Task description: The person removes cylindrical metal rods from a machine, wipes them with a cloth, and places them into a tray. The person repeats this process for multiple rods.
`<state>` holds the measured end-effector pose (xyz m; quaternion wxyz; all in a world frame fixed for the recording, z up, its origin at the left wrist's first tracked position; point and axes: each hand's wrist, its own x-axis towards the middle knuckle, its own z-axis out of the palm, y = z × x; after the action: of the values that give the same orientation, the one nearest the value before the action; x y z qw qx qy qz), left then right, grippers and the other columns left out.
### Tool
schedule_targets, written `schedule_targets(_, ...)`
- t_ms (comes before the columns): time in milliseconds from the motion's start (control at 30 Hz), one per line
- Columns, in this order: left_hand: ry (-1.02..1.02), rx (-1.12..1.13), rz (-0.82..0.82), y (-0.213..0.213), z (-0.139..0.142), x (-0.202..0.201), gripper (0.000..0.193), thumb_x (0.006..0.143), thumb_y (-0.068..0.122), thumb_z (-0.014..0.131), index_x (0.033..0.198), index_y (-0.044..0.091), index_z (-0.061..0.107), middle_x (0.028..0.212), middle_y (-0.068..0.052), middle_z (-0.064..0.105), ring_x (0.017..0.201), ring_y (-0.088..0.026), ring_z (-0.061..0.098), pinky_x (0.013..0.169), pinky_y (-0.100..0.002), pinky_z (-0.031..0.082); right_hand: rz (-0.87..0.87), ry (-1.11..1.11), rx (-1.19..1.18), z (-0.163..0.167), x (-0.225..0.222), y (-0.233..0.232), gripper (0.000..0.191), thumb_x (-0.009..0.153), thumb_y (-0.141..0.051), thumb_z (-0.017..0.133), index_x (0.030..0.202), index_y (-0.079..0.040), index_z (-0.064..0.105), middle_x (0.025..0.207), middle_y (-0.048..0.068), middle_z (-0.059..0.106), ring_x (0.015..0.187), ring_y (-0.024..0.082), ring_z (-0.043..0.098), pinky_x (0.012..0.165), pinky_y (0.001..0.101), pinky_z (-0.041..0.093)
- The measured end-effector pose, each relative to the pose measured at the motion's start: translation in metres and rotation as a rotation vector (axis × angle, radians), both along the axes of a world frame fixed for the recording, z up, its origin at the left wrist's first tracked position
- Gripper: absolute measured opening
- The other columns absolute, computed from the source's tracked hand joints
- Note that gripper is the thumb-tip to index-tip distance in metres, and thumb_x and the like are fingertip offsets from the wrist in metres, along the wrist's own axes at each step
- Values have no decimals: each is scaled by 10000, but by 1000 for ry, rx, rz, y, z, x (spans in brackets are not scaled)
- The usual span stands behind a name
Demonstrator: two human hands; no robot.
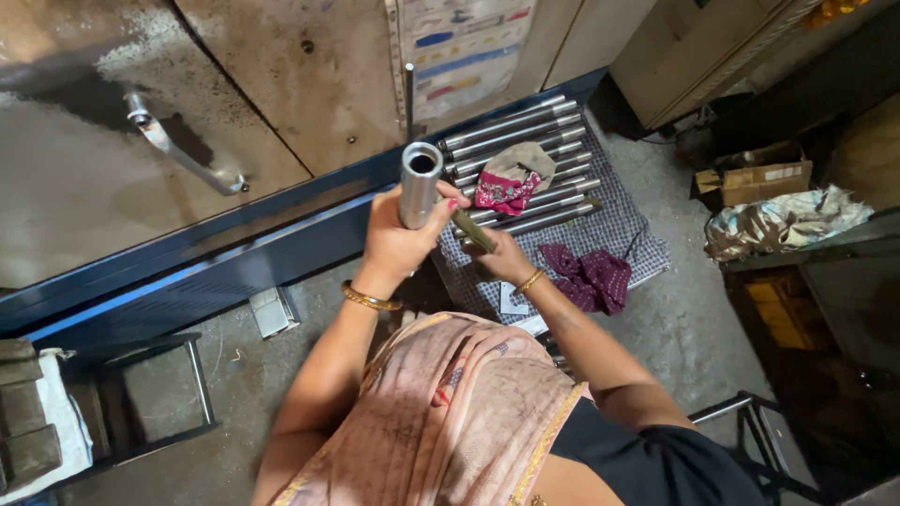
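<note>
The left hand is wrapped tight around a shiny metal tube. The tube stands up with its open end on top. The right hand is just beside the tube and squeezes a thin brown stick that touches the tube's side.

The tube looks smooth and heavy. I think it could slip down and fall if the left hand lets go a little. The stick could also slide off the round side and poke a finger.

Behind the tube, more metal tubes lie in a row on a checked cloth. A pink rag sits on them. A dark red rag lies on the cloth, right of the tube. The floor is grey and dusty. Left of the tube is a big machine door with a handle. Far right of the tube sits a cardboard box.
</note>
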<state>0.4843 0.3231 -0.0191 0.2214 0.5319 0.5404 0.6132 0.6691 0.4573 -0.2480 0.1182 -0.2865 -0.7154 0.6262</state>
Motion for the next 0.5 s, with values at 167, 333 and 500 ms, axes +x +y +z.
schedule_targets(167,-294,-176,69,-22,-17,-17,83,964,122,714,983,44,735,915,-31,791,528,-36,557,468,-208,455,-102,-30,210,-24,22,-19,508,815,47,596,1313,-40,644,1159,136,736,1088,211,671,967,356,523)
schedule_targets(333,-435,-4,179,-54,-42,-49,78,984,97,712,984,19,711,958,-114,782,534,-56,546,466,-216,438,-67,-223,633,-10,21,-27,526,838,61,631,1351,-54,621,1143,196,716,1087,320,654,916,409,524)
schedule_targets(500,-777,292,383,-115,-58,-120,114,968,62,708,1027,48,611,855,-220,735,470,-114,522,439,-248,431,103,-63,460,30,11,-10,480,791,-32,763,1243,-44,601,1098,148,738,1022,229,706,876,363,553)
